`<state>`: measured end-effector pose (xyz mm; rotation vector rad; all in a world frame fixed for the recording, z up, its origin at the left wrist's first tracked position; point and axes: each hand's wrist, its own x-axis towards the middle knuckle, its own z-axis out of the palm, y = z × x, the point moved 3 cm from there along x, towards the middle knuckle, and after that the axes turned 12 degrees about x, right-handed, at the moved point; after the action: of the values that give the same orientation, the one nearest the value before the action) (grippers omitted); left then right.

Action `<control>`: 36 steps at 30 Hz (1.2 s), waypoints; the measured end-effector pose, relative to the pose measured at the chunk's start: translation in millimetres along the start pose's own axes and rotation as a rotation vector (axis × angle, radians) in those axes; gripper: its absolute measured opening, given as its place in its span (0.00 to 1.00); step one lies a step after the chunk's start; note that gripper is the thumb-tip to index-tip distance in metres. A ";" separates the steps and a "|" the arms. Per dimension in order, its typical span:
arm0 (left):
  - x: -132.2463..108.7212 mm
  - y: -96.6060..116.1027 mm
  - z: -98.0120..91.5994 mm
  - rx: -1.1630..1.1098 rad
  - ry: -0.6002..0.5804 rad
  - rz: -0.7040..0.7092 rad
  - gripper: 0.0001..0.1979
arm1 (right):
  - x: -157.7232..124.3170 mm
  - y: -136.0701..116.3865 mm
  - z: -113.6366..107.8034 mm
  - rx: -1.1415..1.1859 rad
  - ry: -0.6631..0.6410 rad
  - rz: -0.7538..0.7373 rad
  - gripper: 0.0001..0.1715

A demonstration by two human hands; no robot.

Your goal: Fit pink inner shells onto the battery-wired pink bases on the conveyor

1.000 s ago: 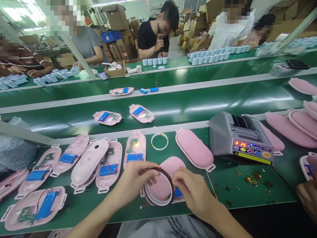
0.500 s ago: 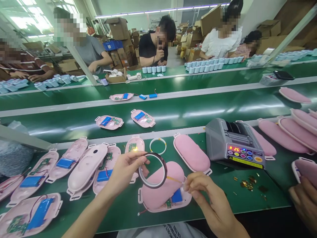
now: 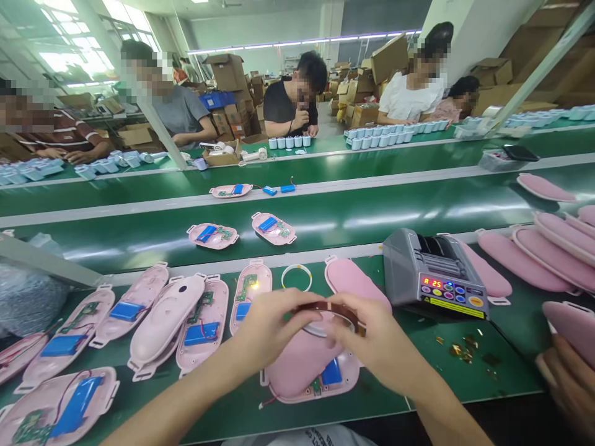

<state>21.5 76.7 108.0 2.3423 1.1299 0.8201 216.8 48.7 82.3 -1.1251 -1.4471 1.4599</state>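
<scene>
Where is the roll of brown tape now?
In the head view, the roll of brown tape is held between the left hand and right hand, above the pink padded housing, with the grey tape dispenser to its right.

Right of the right hand (image 3: 372,334), a hand could pass low over the green bench (image 3: 502,371), where only small gold scraps (image 3: 460,350) lie; the gray tape dispenser (image 3: 434,272) stands in the way further back; left of the left hand (image 3: 269,328), the pink open shells (image 3: 202,319) block the way.
</scene>
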 end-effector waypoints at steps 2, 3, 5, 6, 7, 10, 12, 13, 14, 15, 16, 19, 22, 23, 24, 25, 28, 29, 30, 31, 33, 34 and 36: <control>9.9 -11.6 5.1 0.098 0.003 -0.020 0.11 | 11.2 6.9 -8.9 0.153 -0.002 0.150 0.22; 14.2 -20.7 10.4 0.180 -0.036 -0.038 0.13 | 15.4 10.6 -16.4 0.243 0.044 0.180 0.25; 21.4 -42.4 26.6 0.359 -0.194 -0.058 0.14 | 20.5 18.5 -31.7 0.432 0.166 0.206 0.31; 24.4 -53.2 35.9 0.431 -0.280 -0.061 0.12 | 21.7 22.0 -37.4 0.517 0.218 0.203 0.32; 27.3 -62.7 44.2 0.478 -0.345 -0.060 0.08 | 22.7 24.5 -40.5 0.593 0.241 0.187 0.33; 35.4 -75.3 56.0 0.483 -0.365 -0.083 0.05 | 26.4 28.2 -36.3 0.692 0.240 0.110 0.32; 37.2 -68.4 52.0 0.460 -0.305 -0.101 0.08 | 30.3 29.7 -28.6 0.619 0.367 0.073 0.32; 36.4 -61.2 47.9 0.413 -0.260 -0.101 0.08 | 32.8 30.2 -23.6 0.563 0.446 0.070 0.34; 34.5 -52.5 43.3 0.341 -0.207 -0.091 0.08 | 35.8 30.3 -17.6 0.511 0.498 0.077 0.35; 31.6 -43.5 39.0 0.251 -0.150 -0.073 0.07 | 39.3 30.0 -10.6 0.476 0.506 0.088 0.36; 28.0 -35.2 35.5 0.156 -0.096 -0.050 0.06 | 42.9 29.4 -3.1 0.462 0.477 0.092 0.36; 16.4 -20.5 31.4 -0.012 0.043 -0.004 0.05 | 49.1 26.9 13.6 0.478 0.398 0.057 0.30; 7.5 -18.9 30.6 -0.049 0.148 -0.012 0.05 | 47.6 25.5 19.0 0.468 0.416 0.051 0.28; 5.1 -18.8 29.9 -0.062 0.167 -0.009 0.06 | 46.8 24.4 20.0 0.463 0.408 0.052 0.28; 2.8 -18.3 28.8 -0.072 0.178 -0.001 0.06 | 46.0 22.8 20.8 0.461 0.393 0.046 0.27; 0.5 -17.3 27.4 -0.077 0.184 0.010 0.06 | 45.4 20.7 21.7 0.460 0.378 0.033 0.27; -5.8 -13.7 21.8 -0.052 0.222 0.040 0.07 | 43.7 15.1 24.6 0.449 0.338 -0.006 0.26; -7.5 -13.1 20.0 -0.038 0.238 0.044 0.06 | 42.9 14.2 25.5 0.441 0.330 -0.012 0.26; -8.9 -13.0 18.5 -0.026 0.251 0.048 0.06 | 41.6 14.1 26.2 0.433 0.327 -0.013 0.25; -9.9 -13.4 17.3 -0.017 0.257 0.051 0.07 | 39.9 14.5 26.6 0.423 0.330 -0.013 0.25; -10.8 -14.9 15.5 -0.015 0.246 0.055 0.07 | 35.4 15.7 26.8 0.398 0.345 -0.012 0.25; -10.6 -15.5 15.0 -0.026 0.227 0.056 0.07 | 33.0 16.1 27.1 0.381 0.352 -0.013 0.25; -9.7 -15.3 14.4 -0.065 0.168 0.043 0.07 | 29.4 15.7 29.8 0.358 0.337 -0.014 0.25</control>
<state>17.5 76.4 85.2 2.2862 1.1047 1.0704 180.4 66.6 63.6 -1.0677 -0.9175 1.3733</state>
